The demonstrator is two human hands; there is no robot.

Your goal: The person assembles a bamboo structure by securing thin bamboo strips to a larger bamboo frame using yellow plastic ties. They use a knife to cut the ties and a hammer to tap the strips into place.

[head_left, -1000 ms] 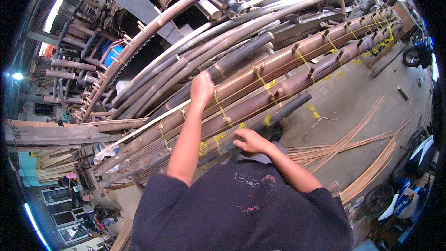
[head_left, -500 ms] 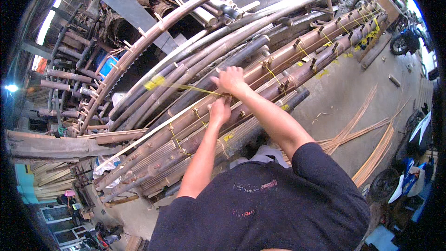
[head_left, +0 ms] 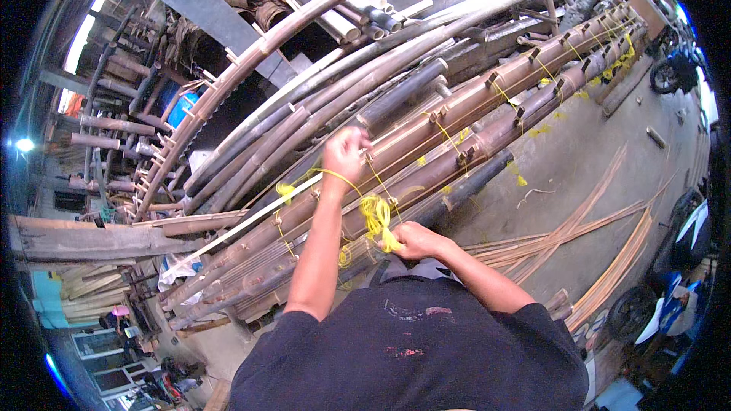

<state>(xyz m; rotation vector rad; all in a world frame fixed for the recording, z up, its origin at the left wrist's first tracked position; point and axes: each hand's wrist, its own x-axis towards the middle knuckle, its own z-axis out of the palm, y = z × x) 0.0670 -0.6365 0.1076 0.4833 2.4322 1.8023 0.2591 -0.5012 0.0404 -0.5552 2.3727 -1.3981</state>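
Note:
My right hand [head_left: 417, 242] is closed around a loose bundle of yellow twine [head_left: 378, 221], close in front of my body. Farther off, my left hand [head_left: 346, 158] is closed, slightly blurred, over the brown bamboo pole [head_left: 449, 123] at the far side of the rack. What its fingers grip, if anything, is hidden. A strand of twine curves past my left wrist to a small yellow tuft on its left. Twine ties [head_left: 283, 232] and short pegs cross the long poles. A pale thin bamboo strip [head_left: 251, 222] lies along them.
Behind the tied poles lie several long curved poles [head_left: 320, 103]. An arched bamboo piece with pegs [head_left: 263, 46] rises at the far left. Split bamboo strips [head_left: 609, 266] lie on the floor at right, near a parked motorbike [head_left: 662, 297]. A dark pole [head_left: 487, 175] lies nearer me.
My right hand has come from beside the left back toward my body, with the yellow twine bundle in it. My left hand has shifted slightly away and left. The view has tilted slightly.

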